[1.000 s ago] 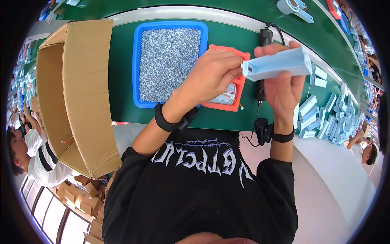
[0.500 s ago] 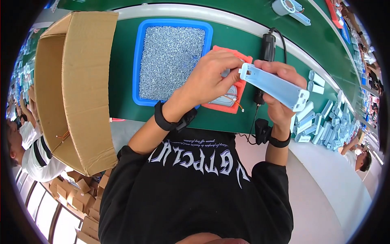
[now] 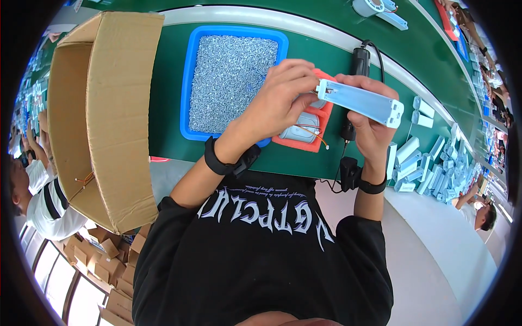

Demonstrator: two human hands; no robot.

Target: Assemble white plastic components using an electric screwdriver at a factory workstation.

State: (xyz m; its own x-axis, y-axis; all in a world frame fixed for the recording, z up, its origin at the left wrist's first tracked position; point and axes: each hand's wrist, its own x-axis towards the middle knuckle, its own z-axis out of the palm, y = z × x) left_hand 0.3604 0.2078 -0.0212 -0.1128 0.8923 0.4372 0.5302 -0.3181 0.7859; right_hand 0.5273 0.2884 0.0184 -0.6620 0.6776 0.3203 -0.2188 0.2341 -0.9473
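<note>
My right hand (image 3: 372,117) grips a long, light blue plastic housing (image 3: 359,102), its hollow side facing up. The housing lies slightly tilted, its right end lower. At its left end my left hand (image 3: 283,98) is closed in a pinch, fingertips against or just beside the end; what they hold is hidden. Just below the hands is a red foam tray (image 3: 297,145) with a grey rounded part (image 3: 299,132) in it. Thin orange and dark wires (image 3: 312,132) with a small white connector trail from that part.
A blue bin (image 3: 185,108) of small metal screws stands left of my hands. Beyond it is a tall cardboard box (image 3: 119,108). A black electric screwdriver (image 3: 359,62) lies behind my right hand. Many light blue housings (image 3: 435,165) are piled at the right.
The housing has shifted slightly left and turned more level, its right end now higher. My right hand moved with it. My left hand stays at its left end, fingers slightly repositioned.
</note>
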